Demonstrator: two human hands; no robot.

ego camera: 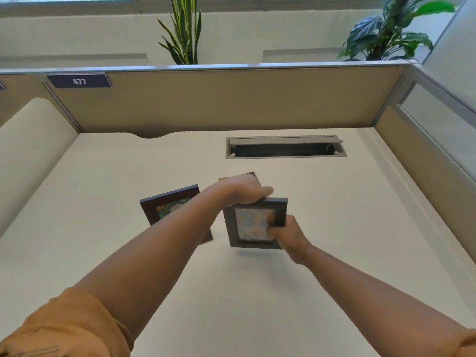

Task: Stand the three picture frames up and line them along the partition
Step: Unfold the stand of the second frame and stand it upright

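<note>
A grey picture frame (253, 222) with a pale flowery picture is lifted a little off the desk, near its middle. My left hand (244, 191) grips its top edge from above. My right hand (286, 231) holds its right side, thumb on the front. A dark brown frame (167, 202) lies flat on the desk to the left, partly under my left forearm. Behind my left hand only a dark corner of a third frame (253, 175) shows; the rest is hidden. The tan partition (231, 99) runs along the far side of the desk.
The cream desk (103, 176) has an open grey cable slot (286, 148) at the back right. A side partition (425, 150) closes the right. A "477" label (79, 81) sits on the partition's top left. Plants (386, 32) stand behind it.
</note>
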